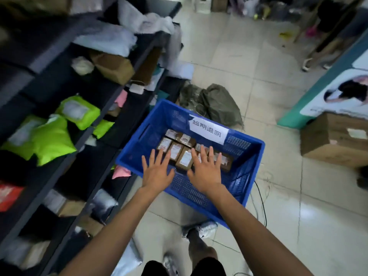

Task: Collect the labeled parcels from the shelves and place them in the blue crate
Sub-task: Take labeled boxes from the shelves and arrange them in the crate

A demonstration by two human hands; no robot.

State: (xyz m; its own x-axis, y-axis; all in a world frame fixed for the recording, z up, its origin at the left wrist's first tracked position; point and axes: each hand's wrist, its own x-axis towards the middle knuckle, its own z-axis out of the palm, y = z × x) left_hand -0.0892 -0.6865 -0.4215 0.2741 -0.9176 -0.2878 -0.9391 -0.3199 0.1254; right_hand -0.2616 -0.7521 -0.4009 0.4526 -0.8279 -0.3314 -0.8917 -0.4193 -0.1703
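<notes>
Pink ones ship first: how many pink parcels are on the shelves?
2. One pink parcel sits higher up, right of the green mailers; the other pokes out low down, beside the blue crate's left corner. More may be hidden deeper in.

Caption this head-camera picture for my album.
Left hand and right hand, fingers spread, over brown labeled parcels in the blue crate beside shelves.
</notes>
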